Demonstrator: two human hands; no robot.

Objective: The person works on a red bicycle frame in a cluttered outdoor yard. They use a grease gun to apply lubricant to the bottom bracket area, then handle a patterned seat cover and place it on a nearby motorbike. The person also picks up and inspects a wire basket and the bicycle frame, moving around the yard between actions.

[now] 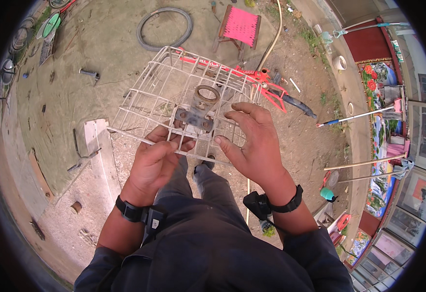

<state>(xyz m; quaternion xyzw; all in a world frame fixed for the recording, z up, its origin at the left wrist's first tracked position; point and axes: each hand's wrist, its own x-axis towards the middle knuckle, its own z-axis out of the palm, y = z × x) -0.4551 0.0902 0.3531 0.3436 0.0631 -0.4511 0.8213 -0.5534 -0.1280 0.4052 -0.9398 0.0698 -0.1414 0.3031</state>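
A white wire bicycle basket [147, 92] is held up in front of me at waist height. Against its wire side sits a dark metal bracket with a round ring [192, 119], the ring standing toward the far side. My left hand [157, 155] grips the basket's near wires just left of the bracket, with fingers reaching under and behind the mesh. My right hand [252, 141] is at the bracket's right, thumb and fingers spread apart around nothing. Its fingertips are close to the wires; whether they touch cannot be told.
Beyond the basket lie a red bicycle frame [259, 75], a grey tyre [186, 36] and a pink folding stool [242, 24]. A dark tool [89, 73] rests on the ground to the left, near a pale board [98, 146]. Long-handled poles [359, 117] lean at right.
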